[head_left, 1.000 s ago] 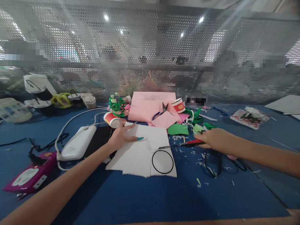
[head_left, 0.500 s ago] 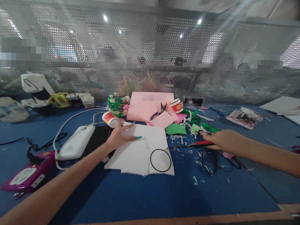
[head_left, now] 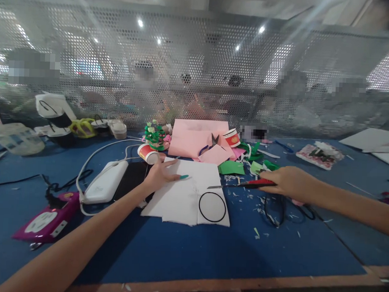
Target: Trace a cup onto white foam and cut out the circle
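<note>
Your right hand (head_left: 284,181) is gripping a red-handled cutter (head_left: 257,183), its length pointing left over the white board (head_left: 180,201) (touching or not, I can't tell), just beyond the black circle (head_left: 199,206); your left hand (head_left: 159,176), half spread, is resting on the board's far left side.

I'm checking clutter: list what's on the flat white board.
Left hand at left, thin black ring by the near right corner; a red-handled bladed tool overlaps the right edge. Board surface under the hand is covered.
</note>
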The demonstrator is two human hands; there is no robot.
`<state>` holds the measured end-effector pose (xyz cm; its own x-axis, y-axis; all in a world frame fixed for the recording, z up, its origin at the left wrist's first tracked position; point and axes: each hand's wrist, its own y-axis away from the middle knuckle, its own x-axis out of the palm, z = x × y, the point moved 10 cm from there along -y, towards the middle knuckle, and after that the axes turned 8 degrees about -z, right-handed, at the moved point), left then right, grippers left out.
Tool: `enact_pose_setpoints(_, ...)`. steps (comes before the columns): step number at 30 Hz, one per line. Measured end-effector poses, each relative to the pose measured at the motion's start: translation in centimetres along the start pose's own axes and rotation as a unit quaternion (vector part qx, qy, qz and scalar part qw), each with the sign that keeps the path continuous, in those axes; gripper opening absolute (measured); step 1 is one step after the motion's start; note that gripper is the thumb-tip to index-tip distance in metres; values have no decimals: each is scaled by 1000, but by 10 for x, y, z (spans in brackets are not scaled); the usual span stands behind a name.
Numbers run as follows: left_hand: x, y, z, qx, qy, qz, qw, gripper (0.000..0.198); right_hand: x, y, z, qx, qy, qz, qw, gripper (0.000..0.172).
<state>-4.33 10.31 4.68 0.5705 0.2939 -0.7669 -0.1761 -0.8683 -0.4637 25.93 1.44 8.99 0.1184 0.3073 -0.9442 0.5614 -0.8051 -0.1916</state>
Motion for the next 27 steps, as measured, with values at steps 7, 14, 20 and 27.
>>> enact_pose_setpoints(7, 0, 2, 1, -4, 12, 0, 1000, 70, 18, -20, 25, -28, 10, 40, 999, 32)
enact_pose_setpoints(14, 1, 2, 3, -11, 16, -4, 1000, 69, 22, -17, 20, -33, 17, 41, 998, 34)
enact_pose_setpoints(20, 0, 2, 0, -9, 16, 2, 1000, 69, 22, -16, 25, -45, 22, 52, 997, 31)
enact_pose_setpoints(27, 1, 1, 3, -11, 8, 6, 1000, 70, 30, -10, 19, -41, 23, 55, 997, 30)
